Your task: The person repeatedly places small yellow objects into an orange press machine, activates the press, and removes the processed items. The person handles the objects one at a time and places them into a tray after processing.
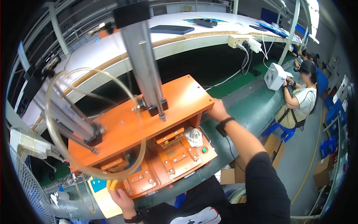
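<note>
A: Where's the unit?
B: Orange two-cylinder fixture (128, 128), mid-view, on the green bench (244, 106). One clear cylinder (143, 61) stands near the plate's middle, a second cylinder (71, 115) at its left end.
A: Right hand?
B: Right hand (217, 111) is at the top plate's right end, touching the edge. Fingers partly hidden; can't tell if it grips or just rests. Black wristband (225, 126) on that arm, cord trailing.
A: Left?
B: Left hand (122, 199) is low, at the fixture's front left corner. Yellow on the fingers; can't tell if that's covers or a held part. Grip unclear too.
A: Lower deck?
B: Two orange jig blocks side by side, left block (143, 179) nearest the left hand, right block (181, 158) beyond. White cloth (194, 137) bunched at the deck's right end, green button (204, 150) in front of it.
A: Around it?
B: Translucent hose (48, 112) loops over the left half. Yellow sheet (106, 205) beside the left hand. White table (167, 42) behind, power strip (238, 42) on its edge. Co-worker (300, 93) at right, hands at a white fan-like box (274, 77).
</note>
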### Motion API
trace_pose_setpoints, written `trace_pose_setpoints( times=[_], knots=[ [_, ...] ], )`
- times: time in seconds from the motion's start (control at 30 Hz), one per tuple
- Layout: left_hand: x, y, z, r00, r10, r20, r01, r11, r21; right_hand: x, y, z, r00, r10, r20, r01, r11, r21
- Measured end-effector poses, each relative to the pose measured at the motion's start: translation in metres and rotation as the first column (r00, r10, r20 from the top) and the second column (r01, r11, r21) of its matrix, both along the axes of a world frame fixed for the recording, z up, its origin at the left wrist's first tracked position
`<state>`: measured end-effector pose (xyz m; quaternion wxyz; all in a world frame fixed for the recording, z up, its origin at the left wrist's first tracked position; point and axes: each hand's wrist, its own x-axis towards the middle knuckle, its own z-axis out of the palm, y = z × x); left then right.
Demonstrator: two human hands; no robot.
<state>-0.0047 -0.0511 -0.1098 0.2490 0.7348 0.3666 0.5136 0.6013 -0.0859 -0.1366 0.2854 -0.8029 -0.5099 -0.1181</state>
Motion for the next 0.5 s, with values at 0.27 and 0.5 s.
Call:
trace_pose_setpoints(
  times=[0.27,0.5],
  knots=[
    [-0.004,0.002,-0.001,0.998,0.023,0.064,-0.022,1.000,-0.021,-0.163,-0.189,0.148,0.908,0.213,-0.361,-0.037,0.898,0.438],
    [-0.002,-0.002,0.007,1.000,0.001,0.029,0.000,1.000,-0.026,-0.276,-0.237,0.189,0.665,0.729,-0.161,-0.674,0.680,0.289]
  ],
)
